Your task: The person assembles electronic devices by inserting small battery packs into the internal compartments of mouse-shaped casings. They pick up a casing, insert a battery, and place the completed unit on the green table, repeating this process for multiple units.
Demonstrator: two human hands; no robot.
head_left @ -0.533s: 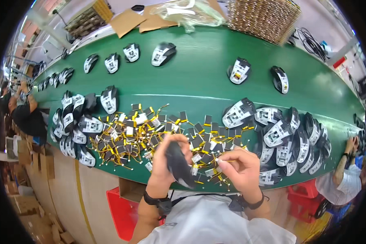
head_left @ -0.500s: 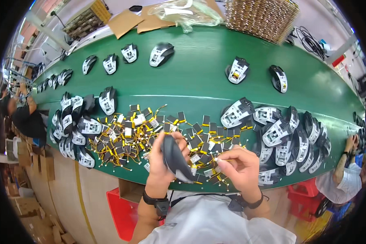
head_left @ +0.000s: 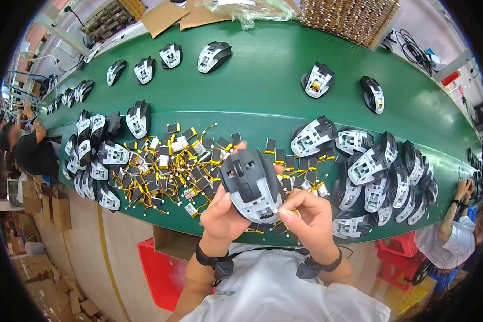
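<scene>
Cardboard sheets: flat, 11 o'clock
Clear plastic bag: crumpled, 12 o'clock
Layered brown stack: 1 o'clock
Black cables: looped, 2 o'clock
Red plastic stool: 4 o'clock, just beside a co-worker in a pale shirt
Cardboard boxes: piled, 8 o'clock, near the yellow floor line
Co-worker in black: 9 o'clock

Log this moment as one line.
left hand: holds black-white mouse | right hand: pinches white connector at mouse's white end | around: wired batteries, more mice
</scene>
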